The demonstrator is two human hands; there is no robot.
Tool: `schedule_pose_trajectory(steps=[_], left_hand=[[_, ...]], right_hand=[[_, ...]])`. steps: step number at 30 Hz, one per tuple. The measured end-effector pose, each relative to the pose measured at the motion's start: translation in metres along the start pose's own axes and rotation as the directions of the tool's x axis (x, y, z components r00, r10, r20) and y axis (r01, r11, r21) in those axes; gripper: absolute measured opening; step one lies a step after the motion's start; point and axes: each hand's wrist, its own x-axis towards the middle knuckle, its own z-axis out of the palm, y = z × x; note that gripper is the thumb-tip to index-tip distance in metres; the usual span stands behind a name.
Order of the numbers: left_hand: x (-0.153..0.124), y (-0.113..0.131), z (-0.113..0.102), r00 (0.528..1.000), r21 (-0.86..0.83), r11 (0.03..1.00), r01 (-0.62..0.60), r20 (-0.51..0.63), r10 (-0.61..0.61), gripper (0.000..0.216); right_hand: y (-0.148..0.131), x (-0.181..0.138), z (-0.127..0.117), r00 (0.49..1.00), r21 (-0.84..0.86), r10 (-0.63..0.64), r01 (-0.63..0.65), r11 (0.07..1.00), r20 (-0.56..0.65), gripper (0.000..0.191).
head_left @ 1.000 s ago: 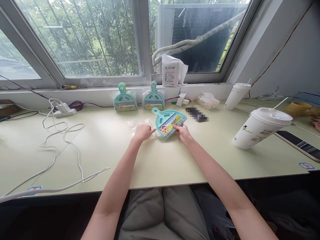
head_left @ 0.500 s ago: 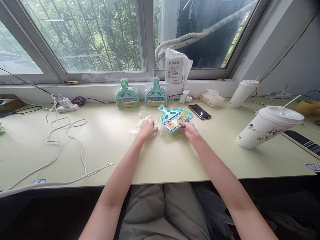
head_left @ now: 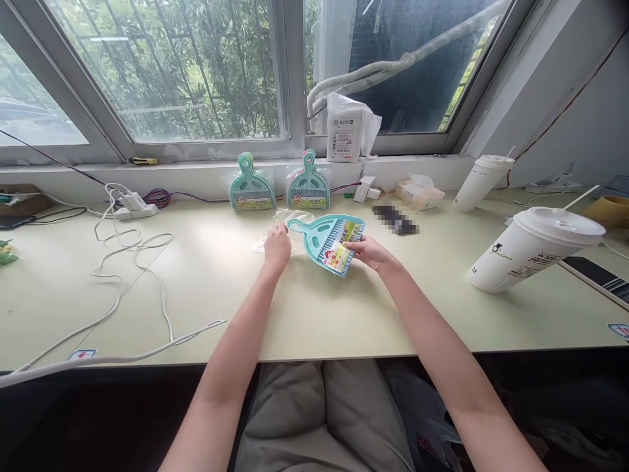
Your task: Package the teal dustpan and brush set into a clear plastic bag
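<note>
One long pale-green bench (head_left: 344, 321) runs under a wide window (head_left: 171, 72) with bamboo outside; a grey wall closes the room at the right. White cables (head_left: 132, 262) loop over the bench, well to the left of the teal dustpan set (head_left: 328, 241), which is the landmark here. Far to its right stands a large white lidded cup (head_left: 533, 249) with a straw, and a second white cup (head_left: 479, 182) stands behind that one. Behind the dustpan set, two more packed dustpans (head_left: 252, 191) lean upright against the sill. Just left of it lies a clear plastic bag (head_left: 275, 233), flat on the bench.

The dustpan set is lifted off the bench and tilted, its long axis running left to right: handle pointing left toward the bag, wide bristle edge with the printed label down and right. The right hand (head_left: 372, 252) has its grip pinched on that label edge. The left hand (head_left: 277, 247) rests on the bag, fingers curled loosely, just below the handle tip.
</note>
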Motion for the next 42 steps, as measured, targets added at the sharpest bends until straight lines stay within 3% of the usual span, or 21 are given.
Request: schedule_pose_trajectory(steps=[3,8,10,13,16,20,28,33,39,41,42], left_hand=[[0.003,-0.006,-0.004,0.997,0.056,0.997,0.047,-0.065,-0.043,0.035],[0.003,-0.009,-0.002,0.996,0.104,0.994,0.029,-0.088,-0.02,0.036],[0.001,-0.007,0.0,0.996,0.099,0.995,-0.009,-0.088,0.018,0.037],[-0.003,0.0,0.0,0.991,0.091,0.993,-0.072,-0.11,0.082,0.038],[-0.008,0.009,-0.002,0.982,0.058,0.989,-0.139,-0.121,0.145,0.039],[-0.013,0.019,-0.007,0.972,0.028,0.983,-0.184,-0.146,0.186,0.039],[-0.012,0.014,-0.015,0.968,-0.057,0.996,-0.075,-0.242,0.059,0.035],[-0.015,0.02,-0.007,0.948,-0.086,0.986,-0.143,-0.297,0.112,0.034],[-0.025,0.035,-0.001,0.901,-0.222,0.911,-0.348,-0.348,0.26,0.029],[-0.027,0.037,-0.003,0.872,-0.28,0.888,-0.365,-0.438,0.22,0.035],[-0.026,0.036,-0.005,0.852,-0.325,0.882,-0.342,-0.504,0.145,0.043]], right_hand=[[-0.001,0.002,-0.006,1.0,-0.041,0.006,-0.007,0.999,-0.03,0.024],[0.002,0.002,0.0,0.955,-0.047,-0.189,0.183,0.982,-0.229,0.02],[0.003,0.0,0.008,0.964,-0.067,-0.195,0.186,0.98,-0.182,0.019],[0.005,-0.005,0.019,0.994,-0.121,-0.098,0.092,0.988,-0.045,0.021],[0.009,-0.008,0.027,0.999,-0.116,-0.038,0.039,0.992,0.01,0.022],[0.017,-0.007,0.03,0.997,0.002,-0.06,0.06,0.998,-0.041,0.02],[0.028,-0.001,0.025,0.968,0.142,-0.094,0.13,0.981,-0.234,0.017],[0.028,-0.003,0.028,0.982,0.1,-0.113,0.129,0.987,-0.151,0.017],[0.028,-0.007,0.036,0.985,0.087,-0.154,0.162,0.983,-0.083,0.019],[0.028,-0.007,0.036,0.979,0.107,-0.183,0.192,0.976,-0.087,0.019],[0.029,-0.007,0.036,0.976,0.116,-0.199,0.208,0.971,-0.083,0.02]])
